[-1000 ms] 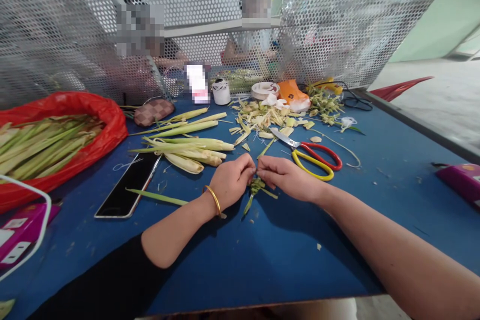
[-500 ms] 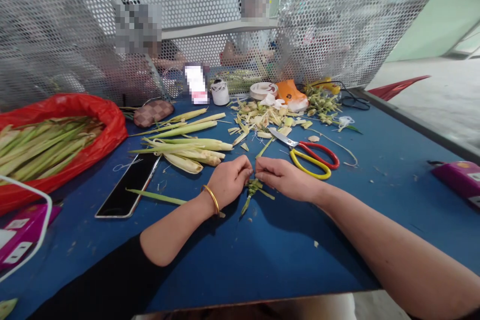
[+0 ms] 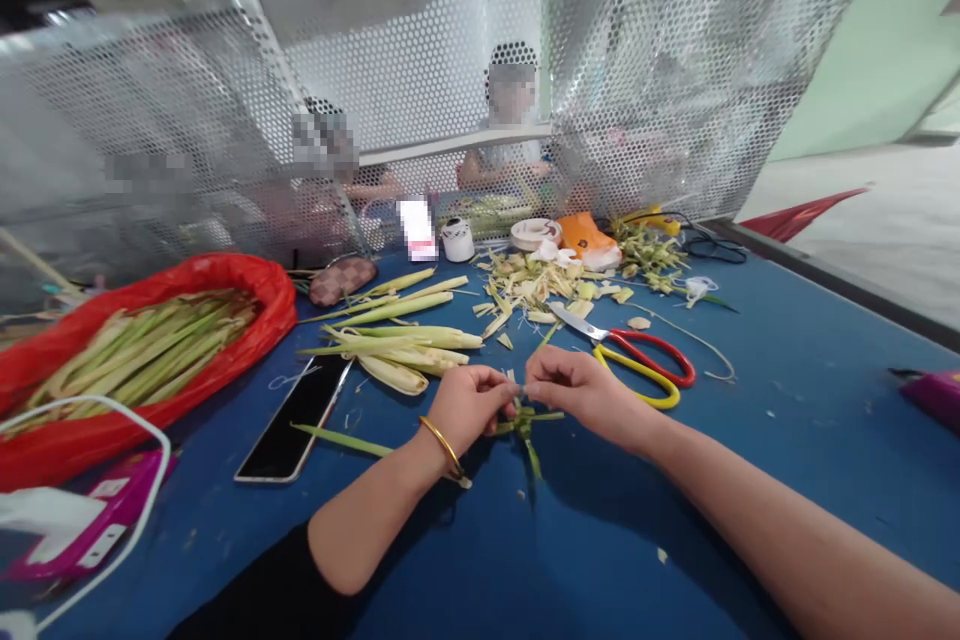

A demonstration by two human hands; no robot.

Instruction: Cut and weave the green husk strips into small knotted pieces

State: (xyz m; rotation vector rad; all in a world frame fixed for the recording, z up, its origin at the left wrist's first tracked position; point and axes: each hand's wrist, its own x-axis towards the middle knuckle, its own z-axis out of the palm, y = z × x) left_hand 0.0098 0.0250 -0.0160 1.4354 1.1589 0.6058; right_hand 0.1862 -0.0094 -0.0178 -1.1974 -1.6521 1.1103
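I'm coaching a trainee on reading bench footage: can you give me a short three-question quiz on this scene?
1. True or false: the left hand and the right hand both pinch the green leaf piece.
2. What lies on the blue table just beyond the right hand? A phone; B scissors; C red bag.
3. Fill in: the left wrist wears a gold ____.
Key: 1 true; 2 B; 3 bangle.
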